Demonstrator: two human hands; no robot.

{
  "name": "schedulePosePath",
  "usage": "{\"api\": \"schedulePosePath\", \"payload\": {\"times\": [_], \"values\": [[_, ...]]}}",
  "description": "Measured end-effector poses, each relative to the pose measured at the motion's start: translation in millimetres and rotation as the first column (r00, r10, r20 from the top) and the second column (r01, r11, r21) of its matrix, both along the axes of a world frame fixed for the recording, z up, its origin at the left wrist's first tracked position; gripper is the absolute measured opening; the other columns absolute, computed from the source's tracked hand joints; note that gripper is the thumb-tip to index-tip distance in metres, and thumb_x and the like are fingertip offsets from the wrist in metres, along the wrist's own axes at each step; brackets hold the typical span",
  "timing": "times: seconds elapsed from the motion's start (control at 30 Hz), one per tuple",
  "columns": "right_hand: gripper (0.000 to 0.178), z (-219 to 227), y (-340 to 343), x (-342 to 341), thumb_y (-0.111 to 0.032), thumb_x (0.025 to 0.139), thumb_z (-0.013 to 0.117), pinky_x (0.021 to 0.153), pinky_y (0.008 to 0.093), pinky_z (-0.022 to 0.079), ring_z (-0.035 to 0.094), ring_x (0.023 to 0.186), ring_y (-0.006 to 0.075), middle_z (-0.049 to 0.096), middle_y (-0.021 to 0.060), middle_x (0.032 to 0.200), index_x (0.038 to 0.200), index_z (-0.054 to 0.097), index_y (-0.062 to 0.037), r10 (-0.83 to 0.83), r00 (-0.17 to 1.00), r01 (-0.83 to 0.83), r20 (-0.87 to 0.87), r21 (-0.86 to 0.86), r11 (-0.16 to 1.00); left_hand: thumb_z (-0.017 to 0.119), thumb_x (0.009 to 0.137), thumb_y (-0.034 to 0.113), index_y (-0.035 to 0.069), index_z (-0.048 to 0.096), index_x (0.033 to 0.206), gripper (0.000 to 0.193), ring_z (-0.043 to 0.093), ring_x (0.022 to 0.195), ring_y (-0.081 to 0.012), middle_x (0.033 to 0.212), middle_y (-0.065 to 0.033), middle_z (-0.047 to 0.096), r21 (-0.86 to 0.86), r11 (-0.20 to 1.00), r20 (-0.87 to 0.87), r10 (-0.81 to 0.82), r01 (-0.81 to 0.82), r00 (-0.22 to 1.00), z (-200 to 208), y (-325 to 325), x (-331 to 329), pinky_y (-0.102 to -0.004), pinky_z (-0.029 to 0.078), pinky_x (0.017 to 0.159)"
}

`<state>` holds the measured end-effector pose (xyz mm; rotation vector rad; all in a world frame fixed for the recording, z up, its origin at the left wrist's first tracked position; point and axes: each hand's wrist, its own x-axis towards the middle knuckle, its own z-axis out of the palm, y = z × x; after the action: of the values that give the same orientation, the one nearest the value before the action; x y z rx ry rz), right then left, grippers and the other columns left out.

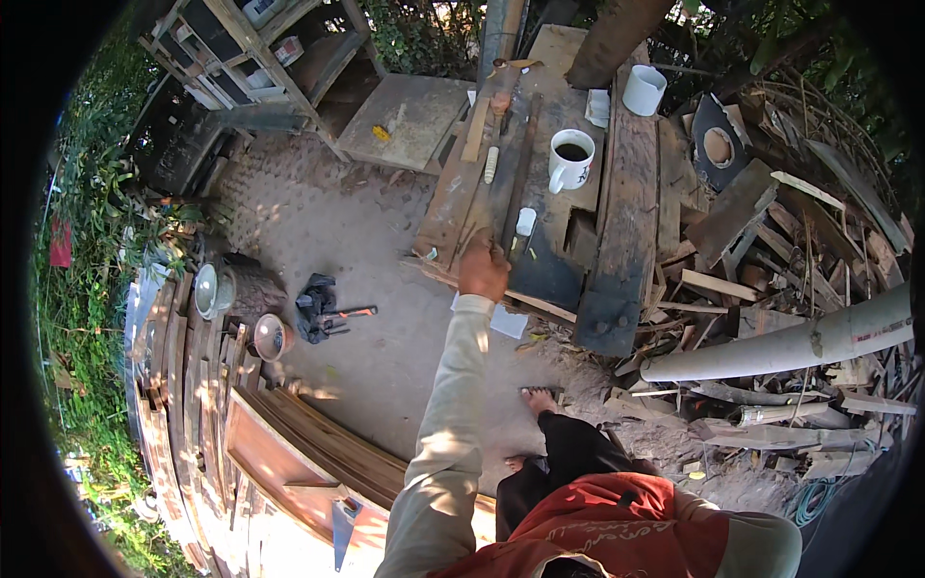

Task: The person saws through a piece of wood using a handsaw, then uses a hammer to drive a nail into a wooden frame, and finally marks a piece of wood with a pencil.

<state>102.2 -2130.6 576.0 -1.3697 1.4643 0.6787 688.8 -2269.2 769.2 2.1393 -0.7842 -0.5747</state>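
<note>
"Where is your left hand [485, 265]?"

"Out at the end of my long, pale sleeve [448, 405], at the near edge of the worn, dark-stained wooden tabletop [447, 212]. I have its fingers curled closed, but I cannot tell whether something small is pinched between them."

"And the right one?"

"My right hand is out of view, so I cannot tell how it stands."

"What lies nearest you?"

"With twelve at the top of my view, a small, white, block-shaped piece [525, 222] is just beside my left hand, between one and two o'clock, on the tabletop. At twelve I see a cream-coloured, ribbed cylinder [491, 165]. Past the white piece, at about one, stands a white mug [575, 175] of dark liquid, and farther out that way a plain white cup [643, 96]."

"What about the bare earth ground [381, 376]?"

"Between eight and nine from my left hand, an orange-and-black tool [360, 312] lies right beside a crumpled black bag [314, 304]. Farther that way sits a round, pinkish-brown bowl [259, 339]. Near seven, a handsaw with a blue-grey blade [343, 532] rests by a reddish-brown wooden panel [268, 460]. Between three and four, I see a long, pale, round pipe [771, 339] lying across a heap of broken wood scraps [718, 283]."
</note>
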Motion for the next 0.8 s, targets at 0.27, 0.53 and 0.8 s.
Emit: {"api": "schedulePosePath", "payload": {"times": [0.27, 0.53, 0.8], "values": [[0.048, 6, -17, -7, -0.042, 0.084, 0.072, 0.083, 0.0461, 0.056, 0.071, 0.1, 0.0359, 0.073, 0.0216, 0.11, 0.113, 0.072, -0.0039, -0.019, 1.0, 0.019, -0.025, -0.009, 1.0, 0.066, 0.091, 0.023, 0.01, 0.068, 0.111, 0.024, 0.071, 0.098, -0.0303, 0.101, -0.0135, 0.071, 0.415, 0.91, 0.591, -0.251, -0.022, 0.767, 12, -62, -57, -0.0485, 0.051, 0.086], [0.046, 0, -15, -6, -0.04, 0.085, 0.072, 0.081, 0.0455, 0.056, 0.072, 0.098, 0.0352, 0.074, 0.0205, 0.109, 0.113, 0.072, -0.0042, 0.024, 0.999, -0.025, -0.042, -0.018, 1.0, 0.068, 0.09, 0.025, 0.013, 0.075, 0.094, 0.015, 0.073, 0.096, -0.0288, 0.105, -0.0092, 0.074, 0.509, 0.86, 0.537, -0.29, -0.029, 0.792, 5, -66, -52, -0.047, 0.05, 0.094], [0.043, 10, -6, 17, -0.038, 0.085, 0.072, 0.08, 0.0448, 0.056, 0.072, 0.095, 0.0345, 0.074, 0.0194, 0.107, 0.113, 0.072, -0.0045, 0.142, 0.989, -0.145, -0.037, -0.13, 0.981, 0.069, 0.091, 0.022, 0.004, 0.072, 0.095, 0.019, 0.07, 0.074, -0.0243, 0.08, -0.0084, 0.072, -0.163, 0.984, 0.087, 0.08, -0.065, 0.993, 35, 67, -37, -0.036, 0.052, 0.069]]}}
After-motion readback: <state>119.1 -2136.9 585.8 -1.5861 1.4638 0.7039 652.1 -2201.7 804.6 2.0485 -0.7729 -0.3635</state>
